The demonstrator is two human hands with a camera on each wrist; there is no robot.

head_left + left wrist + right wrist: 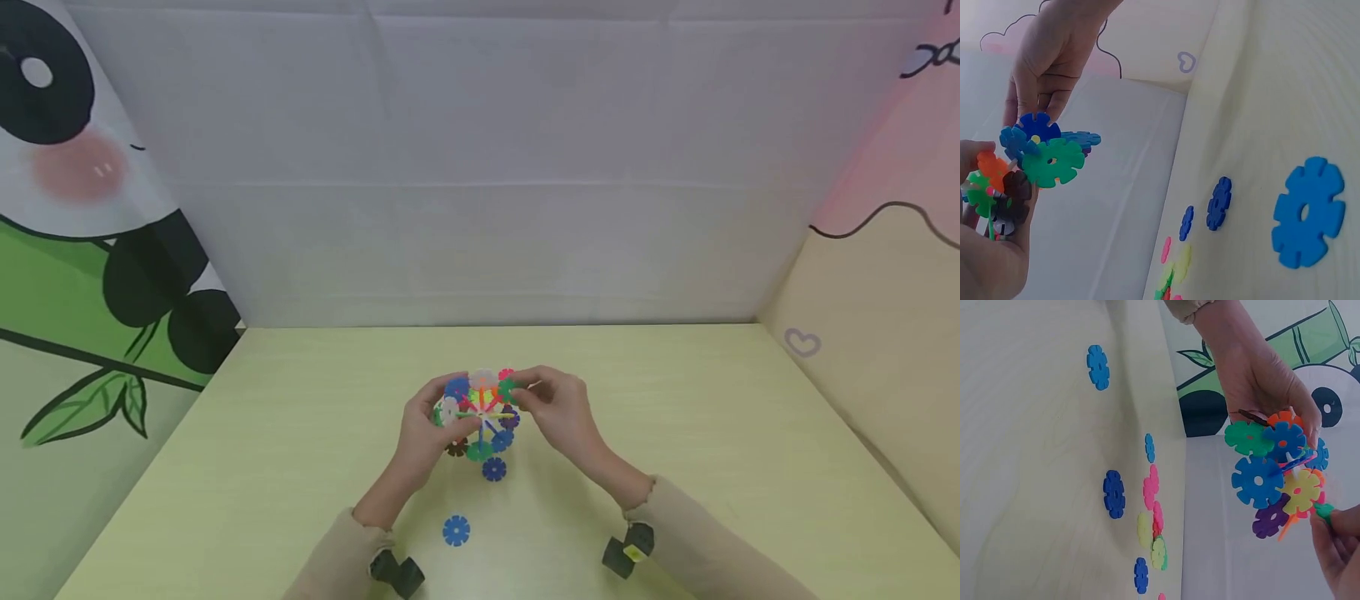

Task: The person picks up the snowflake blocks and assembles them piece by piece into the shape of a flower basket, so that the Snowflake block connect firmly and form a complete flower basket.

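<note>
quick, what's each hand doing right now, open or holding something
Left hand: closed, holding the cluster of interlocked discs.
Right hand: closed, pinching a green disc at the cluster's edge.

Head view: the far side of the ball-like cluster of multicoloured notched plastic discs (491,407) was hidden, and most fingers of the left hand (426,432) lay out of sight behind it. Joints at the cluster's centre were too small to resolve. The green notched plastic disc (507,390) was partly covered by the right hand (557,408); whether it was joined to the cluster could not be told. Both beige cloth sleeves, left (341,554) and right (712,542), ran off the bottom edge.

Left wrist view: the left hand was cut by the left edge; an overlapping row of small coloured discs (1181,265) left the frame at the bottom, count uncertain.

Right wrist view: the right edge cropped the right hand; a pink plastic disc (1162,597) showed only in part at the bottom.
</note>
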